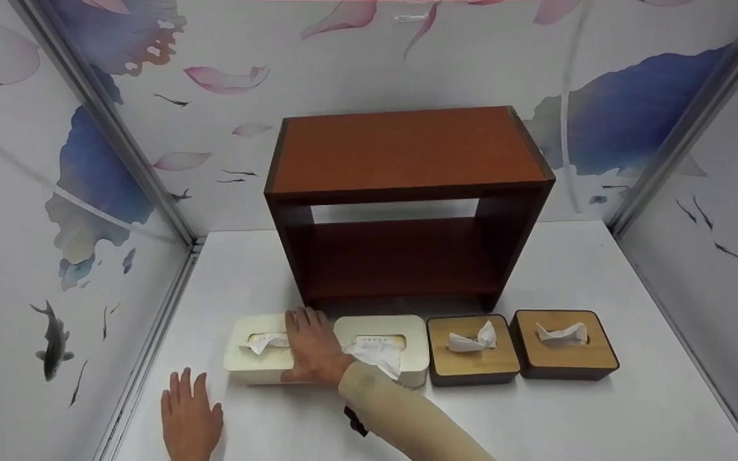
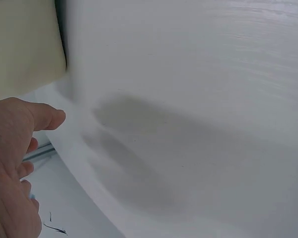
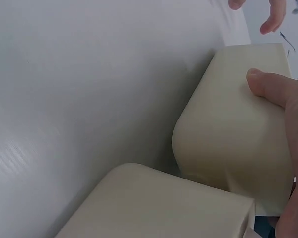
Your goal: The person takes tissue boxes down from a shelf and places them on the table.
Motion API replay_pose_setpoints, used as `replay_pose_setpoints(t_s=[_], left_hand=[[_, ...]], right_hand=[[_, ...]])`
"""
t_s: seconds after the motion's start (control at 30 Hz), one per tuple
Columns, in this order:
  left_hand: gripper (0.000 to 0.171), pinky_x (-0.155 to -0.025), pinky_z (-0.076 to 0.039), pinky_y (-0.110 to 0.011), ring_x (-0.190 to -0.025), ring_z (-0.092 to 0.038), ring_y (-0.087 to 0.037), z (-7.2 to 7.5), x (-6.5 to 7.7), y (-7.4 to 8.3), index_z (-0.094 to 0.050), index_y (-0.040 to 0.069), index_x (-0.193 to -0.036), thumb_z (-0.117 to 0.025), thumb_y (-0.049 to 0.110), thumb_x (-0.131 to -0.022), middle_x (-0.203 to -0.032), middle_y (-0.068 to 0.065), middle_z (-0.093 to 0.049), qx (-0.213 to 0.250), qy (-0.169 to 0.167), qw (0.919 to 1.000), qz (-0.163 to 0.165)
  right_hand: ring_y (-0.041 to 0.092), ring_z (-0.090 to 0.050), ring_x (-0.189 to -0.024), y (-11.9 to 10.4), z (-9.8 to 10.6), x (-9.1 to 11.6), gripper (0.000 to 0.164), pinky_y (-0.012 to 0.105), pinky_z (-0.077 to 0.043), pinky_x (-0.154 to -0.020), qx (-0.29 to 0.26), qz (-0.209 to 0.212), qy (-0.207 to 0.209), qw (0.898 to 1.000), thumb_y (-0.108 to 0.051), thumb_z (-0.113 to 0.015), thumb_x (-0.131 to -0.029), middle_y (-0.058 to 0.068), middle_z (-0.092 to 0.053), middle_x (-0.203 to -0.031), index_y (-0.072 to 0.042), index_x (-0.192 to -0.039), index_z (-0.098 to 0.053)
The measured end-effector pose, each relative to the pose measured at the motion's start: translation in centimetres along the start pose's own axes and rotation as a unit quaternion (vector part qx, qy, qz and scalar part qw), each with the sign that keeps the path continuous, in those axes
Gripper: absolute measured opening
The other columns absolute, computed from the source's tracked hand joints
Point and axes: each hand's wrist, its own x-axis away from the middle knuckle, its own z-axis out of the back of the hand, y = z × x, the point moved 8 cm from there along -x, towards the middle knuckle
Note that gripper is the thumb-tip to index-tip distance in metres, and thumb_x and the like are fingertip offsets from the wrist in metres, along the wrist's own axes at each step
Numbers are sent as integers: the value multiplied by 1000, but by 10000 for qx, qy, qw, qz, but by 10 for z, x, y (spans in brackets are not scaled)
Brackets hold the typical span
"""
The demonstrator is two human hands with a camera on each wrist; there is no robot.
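Four tissue boxes stand in a row; the leftmost is a cream tissue box (image 1: 257, 362) with a tissue poking from its slot. My right hand (image 1: 314, 346) grips that box at its right end, thumb on the front side (image 3: 273, 89) and fingers across the top toward the back. A second cream tissue box (image 1: 417, 336) stands just to the right, partly behind my sleeve. My left hand (image 1: 191, 416) is held left of and in front of the row, fingers straight and holding nothing; in the left wrist view the hand (image 2: 12, 163) casts a shadow on the white table.
Two dark boxes with wooden tops, a nearer-to-middle one (image 1: 471, 365) and a rightmost one (image 1: 567, 355), continue the row. Behind it stands a reddish-brown open shelf (image 1: 407, 153). Patterned panels (image 1: 228, 128) enclose the white table (image 1: 599, 269) at the back and sides.
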Motion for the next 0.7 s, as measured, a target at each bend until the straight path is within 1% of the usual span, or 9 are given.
replay_pose_setpoints(t_s=[0.1, 0.23, 0.33, 0.43, 0.47, 0.53, 0.6, 0.7], left_hand=[[65, -122, -15, -57, -145, -19, -46, -2, 2, 2, -48, -6, -134, -76, 13, -79, -151, -28, -31, -43, -38, 10000, -42], [65, -121, -14, -58, -145, -19, -46, -3, 4, 2, -49, -6, -134, -76, 13, -79, -151, -28, -32, -16, -73, 9999, -69], [65, -121, -14, -58, -145, -18, -47, -4, 2, 6, -48, -6, -135, -75, 13, -79, -151, -29, -31, 48, -92, 9998, -167], [64, -121, -13, -58, -145, -18, -46, -4, -1, 10, -48, -5, -135, -75, 13, -80, -152, -29, -31, 118, -41, 9995, -274], [64, -121, -13, -58, -146, -18, -46, -3, -3, 11, -48, -5, -135, -75, 12, -80, -152, -29, -31, 163, 4, 9994, -312], [63, -122, -13, -57, -146, -18, -45, 1, -6, 14, -49, -5, -135, -74, 11, -80, -152, -27, -32, 192, 126, 9990, -375], [61, -122, -14, -56, -146, -20, -44, 7, -9, 18, -49, -5, -135, -73, 10, -81, -151, -27, -33, 206, 255, 9984, -463], [58, -121, -17, -56, -144, -24, -44, 20, -13, 25, -50, -4, -134, -72, 9, -82, -149, -26, -36, 212, 516, 9964, -646]], right_hand=[[24, -38, -140, 0, -5, 2, 121, 38, -34, -118, -56, -36, 63, 10000, -79, -70, -62, 7, -41, -148, -10, -152, -28], [26, -37, -141, 0, -11, 5, 122, 38, -33, -119, -159, -34, -6, 9999, -79, -71, -62, 9, -40, -149, -9, -152, -27], [26, -31, -145, 3, -15, 6, 125, 39, -28, -122, -181, -36, -340, 9993, -78, -70, -64, 10, -35, -154, -8, -155, -21], [25, -24, -150, 7, -14, 8, 126, 40, -22, -124, -251, -43, -700, 9972, -77, -69, -66, 10, -27, -160, -8, -156, -16], [25, -21, -151, 9, -12, 10, 126, 41, -20, -125, -297, -64, -809, 9963, -77, -69, -67, 10, -24, -161, -9, -157, -14], [25, -19, -151, 13, -6, 13, 122, 41, -20, -125, -345, -62, -876, 9955, -75, -69, -69, 9, -24, -162, -9, -157, -15], [25, -21, -151, 16, 3, 19, 116, 41, -21, -124, -362, -40, -802, 9961, -72, -68, -73, 8, -26, -161, -8, -156, -18], [25, -28, -148, 23, 20, 31, 104, 42, -24, -123, -432, 34, -503, 9978, -66, -67, -79, 8, -31, -159, -8, -154, -25]])
